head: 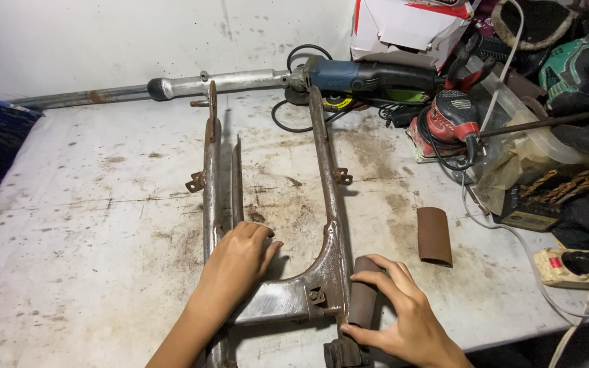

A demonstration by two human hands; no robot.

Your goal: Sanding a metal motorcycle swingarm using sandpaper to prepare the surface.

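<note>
A stained, rust-smeared white desk (69,204) fills the view, set against a scuffed white wall.

Your left hand (240,262) reaches in from the bottom, palm down, fingers curled together and pressing on the left arm of a rusty metal frame (325,170). Your right hand (393,310) comes in from the bottom right, fingers wrapped around a curled brown piece of sandpaper (363,296), held against the frame's right arm near its joint.

The frame is a two-armed fork lying flat on the middle of the desk. Its arms run away from you towards the wall and meet in a curved crosspiece just under your hands. It is brown with rust over most of its length, with small brackets along both arms; the crosspiece shows bare grey metal.

A second curled sandpaper strip (435,235) lies on the desk just right of the frame. A blue angle grinder (363,76) rests at the far edge, a red sander (452,119) beside it, and a power strip (570,266) at the right.
</note>
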